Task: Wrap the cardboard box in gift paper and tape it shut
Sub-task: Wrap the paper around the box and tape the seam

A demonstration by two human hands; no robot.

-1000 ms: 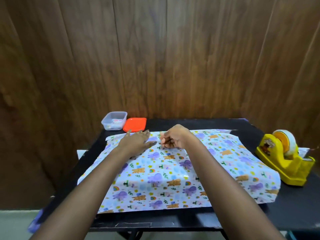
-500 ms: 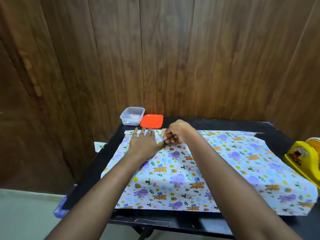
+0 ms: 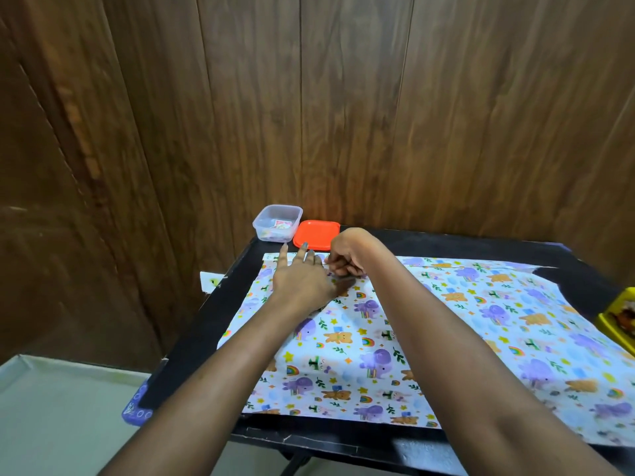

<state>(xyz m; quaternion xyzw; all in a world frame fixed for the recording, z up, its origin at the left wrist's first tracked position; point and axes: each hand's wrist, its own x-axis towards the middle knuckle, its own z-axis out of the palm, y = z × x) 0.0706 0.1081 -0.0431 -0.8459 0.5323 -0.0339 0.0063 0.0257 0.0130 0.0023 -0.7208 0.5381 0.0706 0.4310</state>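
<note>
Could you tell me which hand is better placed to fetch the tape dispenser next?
Probably right: the tape dispenser sits off to the right, on the right hand's side, while the left hand lies flat, pinning the gift paper.

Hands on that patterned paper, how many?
2. The left hand lies flat on the white animal-print gift paper near its far left corner; the right hand, fingers curled, rests beside it.

Just past the left hand (image 3: 302,280): clear tub (image 3: 277,223) and orange lid (image 3: 316,234), wood wall (image 3: 378,132) close behind. Right of the right hand (image 3: 347,255), flat gift paper (image 3: 515,304) gives open passage up to the yellow dispenser (image 3: 618,321).
</note>
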